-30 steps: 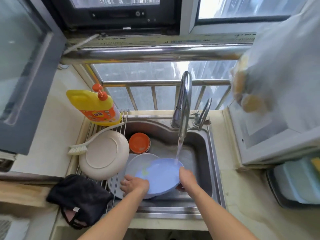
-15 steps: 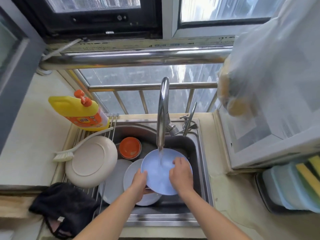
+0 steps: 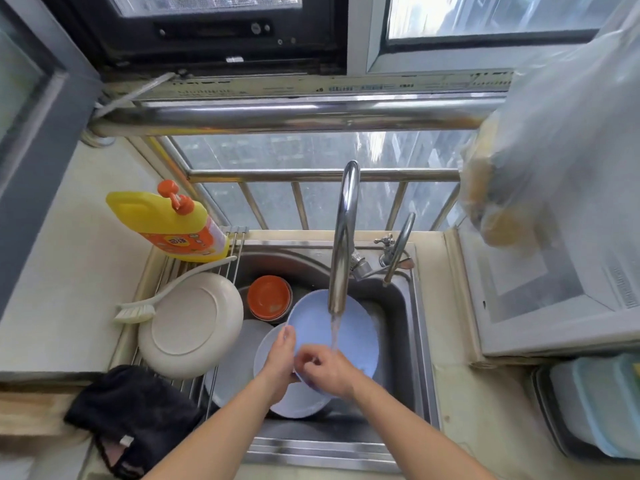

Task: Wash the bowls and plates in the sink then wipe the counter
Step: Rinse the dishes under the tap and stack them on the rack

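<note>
A pale blue plate (image 3: 349, 336) is tilted under the running tap (image 3: 341, 244) over the steel sink (image 3: 403, 306). My left hand (image 3: 282, 358) grips its left rim. My right hand (image 3: 329, 370) presses on its near face, fingers curled at the lower edge. Beneath lie a white plate (image 3: 298, 401) and another white plate (image 3: 235, 362). Stacked orange bowls (image 3: 269, 297) sit at the sink's back left. A cream plate (image 3: 190, 323) rests upside down on the wire rack (image 3: 227, 244).
A yellow detergent bottle (image 3: 166, 223) and a white dish brush (image 3: 166, 289) are at the rack's back. A black cloth (image 3: 135, 417) lies on the counter's left front. A white appliance (image 3: 554, 299) and a blue container (image 3: 599, 403) stand on the right.
The blue plate has tipped more upright under the water. My right hand slid from its right side down to its near lower edge, close beside my left hand.
</note>
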